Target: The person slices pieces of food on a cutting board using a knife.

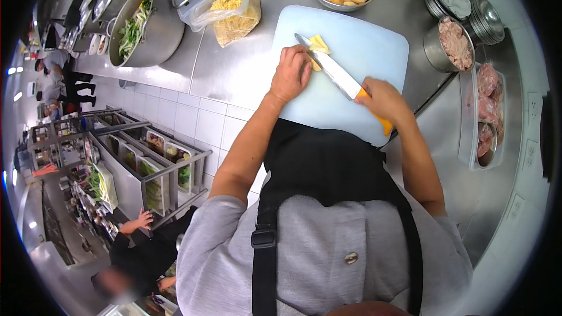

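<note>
Knife (pixel 338 75) handle partly hidden in right hand (pixel 380 100) fingers; left hand (pixel 291 75) fingers hold half-covered yellow piece (pixel 315 65).

Both forearms reach forward — left hand (pixel 291 74) with fingers curled (knuckles up), right hand (pixel 381 100) closed.

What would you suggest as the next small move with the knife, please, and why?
Probably press the knife down through the yellow piece: the left hand steadies it beside the blade, the right hand grips the handle, and pale yellow slices lie across the blade.
</note>
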A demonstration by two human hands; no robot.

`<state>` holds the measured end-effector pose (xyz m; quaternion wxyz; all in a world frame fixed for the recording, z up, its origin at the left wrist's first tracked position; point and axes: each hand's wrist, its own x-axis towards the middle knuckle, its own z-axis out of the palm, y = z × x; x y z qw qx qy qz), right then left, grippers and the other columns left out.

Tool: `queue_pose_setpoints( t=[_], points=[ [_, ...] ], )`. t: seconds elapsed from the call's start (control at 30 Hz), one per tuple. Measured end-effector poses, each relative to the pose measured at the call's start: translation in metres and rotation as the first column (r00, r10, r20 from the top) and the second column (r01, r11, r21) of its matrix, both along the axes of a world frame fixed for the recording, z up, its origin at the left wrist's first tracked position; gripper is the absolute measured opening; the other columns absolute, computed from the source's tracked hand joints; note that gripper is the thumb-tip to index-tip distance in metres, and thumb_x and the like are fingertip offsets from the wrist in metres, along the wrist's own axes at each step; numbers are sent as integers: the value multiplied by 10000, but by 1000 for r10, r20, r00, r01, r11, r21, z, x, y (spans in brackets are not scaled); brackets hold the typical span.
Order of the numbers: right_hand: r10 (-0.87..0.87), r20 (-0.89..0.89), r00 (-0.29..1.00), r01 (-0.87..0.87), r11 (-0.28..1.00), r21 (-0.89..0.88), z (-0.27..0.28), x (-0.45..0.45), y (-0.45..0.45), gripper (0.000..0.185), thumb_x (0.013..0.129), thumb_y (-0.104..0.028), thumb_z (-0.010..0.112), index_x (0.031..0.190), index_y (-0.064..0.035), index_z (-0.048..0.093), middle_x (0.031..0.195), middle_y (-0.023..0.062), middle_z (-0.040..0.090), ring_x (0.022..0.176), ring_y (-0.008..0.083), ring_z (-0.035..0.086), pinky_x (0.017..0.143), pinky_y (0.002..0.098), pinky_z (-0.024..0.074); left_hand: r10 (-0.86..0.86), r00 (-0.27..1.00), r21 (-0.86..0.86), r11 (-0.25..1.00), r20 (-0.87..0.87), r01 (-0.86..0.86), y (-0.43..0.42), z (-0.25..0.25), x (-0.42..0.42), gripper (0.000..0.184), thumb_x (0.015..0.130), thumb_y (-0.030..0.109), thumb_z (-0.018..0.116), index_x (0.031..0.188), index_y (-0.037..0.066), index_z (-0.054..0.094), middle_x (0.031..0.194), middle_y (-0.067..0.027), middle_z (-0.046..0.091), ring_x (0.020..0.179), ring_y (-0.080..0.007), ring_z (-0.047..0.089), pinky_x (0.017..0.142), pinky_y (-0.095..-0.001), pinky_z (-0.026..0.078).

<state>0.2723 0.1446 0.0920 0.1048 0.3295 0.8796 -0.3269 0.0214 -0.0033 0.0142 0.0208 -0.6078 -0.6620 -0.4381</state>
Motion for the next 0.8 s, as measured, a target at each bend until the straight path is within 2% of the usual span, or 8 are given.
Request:
queue_pose_setpoints(
  t=[0.07, 0.17, 0.27, 0.37, 0.47, 0.57, 0.67, 0.8],
  points=[
    [21, -75, 997, -20, 1000, 19, -22, 20, -14, 335, 980, -212, 746, 1187, 3, 593, 1134, 247, 710, 1071, 452, 685, 909, 533, 538, 2, 1000, 4, 1000, 24, -2, -1, -2, 3, 219, 895, -20, 747, 1078, 11, 631, 1218, -193, 617, 1125, -397, 598, 973, -454, 515],
    [14, -113, 993, -8, 999, 52, 2, 21, -46, 313, 1000, -158, 691, 1211, -5, 517, 1122, 280, 690, 1036, 477, 682, 869, 567, 533, 6, 1000, 18, 1000, 7, -6, -1, -3, 1, 215, 889, -14, 762, 1064, 8, 638, 1181, -194, 606, 1099, -392, 609, 948, -451, 529],
    [2, -84, 996, -3, 1000, -3, -3, 17, -62, 324, 1019, -123, 646, 1267, -13, 469, 1015, 281, 705, 998, 494, 677, 867, 569, 518, -4, 1000, 16, 1000, 10, 4, -1, -5, -1, 216, 886, -15, 765, 1059, 8, 639, 1190, -197, 600, 1097, -389, 611, 952, -453, 529],
    [69, -26, 997, -70, 997, -20, -17, 14, -57, 293, 1035, -123, 632, 1243, 0, 465, 962, 290, 704, 944, 507, 682, 844, 583, 521, -8, 1000, 17, 1000, 13, 7, -1, -7, -1, 229, 897, -6, 754, 1102, 4, 654, 1194, -199, 597, 1104, -391, 606, 954, -450, 528],
    [62, -33, 998, -63, 998, -26, -12, 10, -52, 291, 1043, -132, 630, 1237, 13, 468, 920, 290, 702, 906, 514, 687, 824, 589, 522, 21, 998, -31, 999, 51, -19, 0, 1, 3, 294, 916, 20, 740, 1201, -2, 673, 1190, -198, 589, 1106, -387, 604, 956, -444, 528],
    [50, -11, 999, -50, 997, -50, -12, 9, -54, 258, 1043, -131, 625, 1185, 25, 476, 937, 276, 714, 938, 496, 697, 846, 594, 530, 23, 997, -116, 993, 74, -15, 0, 6, 4, 367, 930, 41, 726, 1292, 8, 677, 1178, -192, 576, 1095, -378, 603, 952, -439, 528],
    [66, -18, 998, -67, 997, -45, -13, 9, -54, 258, 1043, -138, 630, 1178, 20, 479, 941, 276, 715, 943, 494, 700, 851, 595, 531, 40, 995, -102, 994, 94, -30, 1, 7, 6, 368, 935, 69, 747, 1297, 30, 695, 1175, -191, 561, 1097, -364, 595, 941, -432, 528],
    [51, -40, 998, -53, 998, -40, -17, 11, -56, 260, 1044, -146, 633, 1179, 17, 481, 944, 275, 716, 945, 492, 700, 850, 598, 530, 92, 993, -215, 974, 74, -74, 14, 33, 7, 238, 929, 95, 772, 1155, 22, 756, 1082, -151, 592, 1036, -348, 611, 896, -439, 544]
  ],
)
